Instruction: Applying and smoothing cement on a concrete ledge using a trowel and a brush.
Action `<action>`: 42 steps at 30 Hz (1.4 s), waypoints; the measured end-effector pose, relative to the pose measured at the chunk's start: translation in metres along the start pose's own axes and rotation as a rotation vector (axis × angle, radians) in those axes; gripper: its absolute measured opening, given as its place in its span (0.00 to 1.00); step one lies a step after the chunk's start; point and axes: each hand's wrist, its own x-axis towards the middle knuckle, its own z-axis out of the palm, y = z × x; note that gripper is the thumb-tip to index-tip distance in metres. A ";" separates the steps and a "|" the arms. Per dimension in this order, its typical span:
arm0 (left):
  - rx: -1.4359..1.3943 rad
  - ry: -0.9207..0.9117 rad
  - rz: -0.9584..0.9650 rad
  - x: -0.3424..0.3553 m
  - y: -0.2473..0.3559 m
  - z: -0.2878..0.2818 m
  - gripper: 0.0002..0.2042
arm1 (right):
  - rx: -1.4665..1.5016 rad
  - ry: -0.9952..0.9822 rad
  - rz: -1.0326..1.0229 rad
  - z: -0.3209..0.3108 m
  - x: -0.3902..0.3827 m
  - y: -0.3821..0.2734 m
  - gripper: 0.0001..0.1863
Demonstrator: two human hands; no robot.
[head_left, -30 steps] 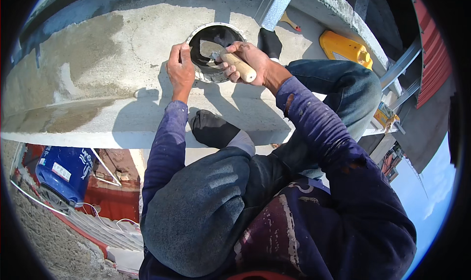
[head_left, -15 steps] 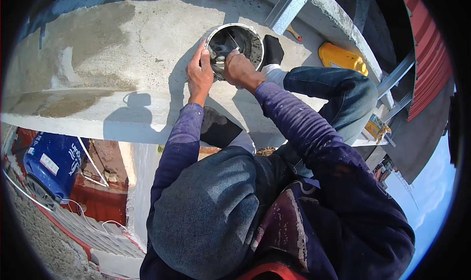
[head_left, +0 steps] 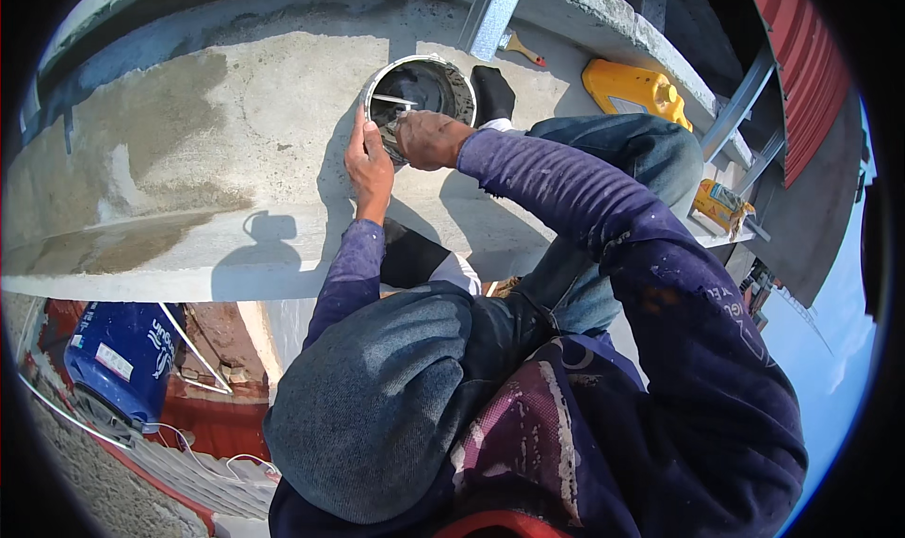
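Observation:
A round white bucket (head_left: 466, 88) with dark grey material inside sits on the concrete ledge between my feet. My left hand (head_left: 371, 161) grips the left side of its rim, fingers pressed to the outside. My right hand (head_left: 430, 140) is closed on a trowel at the bucket's front; the trowel's thin metal blade (head_left: 396, 100) lies across the opening inside, and its handle is mostly hidden by my hand. My black-socked foot (head_left: 490, 90) stands just right of the bucket.
A brush (head_left: 523, 50) lies by a metal channel (head_left: 490, 15); a yellow jerrycan (head_left: 627, 86) is right of them. A torn yellow bag (head_left: 718, 203) sits farther right. Below the ledge edge, at lower left, is a blue tank (head_left: 118, 359). A red corrugated sheet (head_left: 806, 76) rises at right.
My right hand has turned over and moved left and down toward the bucket's front. The trowel's handle is now covered, and its blade has swung across inside the bucket.

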 end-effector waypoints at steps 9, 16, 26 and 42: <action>0.105 0.068 -0.138 -0.026 0.004 0.007 0.28 | 0.278 -0.135 0.336 -0.027 -0.026 -0.012 0.13; 0.207 0.026 0.049 -0.027 0.018 0.008 0.28 | 1.046 0.018 0.895 -0.029 0.000 -0.008 0.10; 0.160 -0.227 0.002 -0.001 0.013 -0.023 0.28 | 0.166 -0.010 0.261 0.011 0.018 0.005 0.12; 0.078 -0.186 -0.084 -0.006 0.008 -0.019 0.29 | 0.256 -0.221 0.403 -0.034 -0.005 0.000 0.16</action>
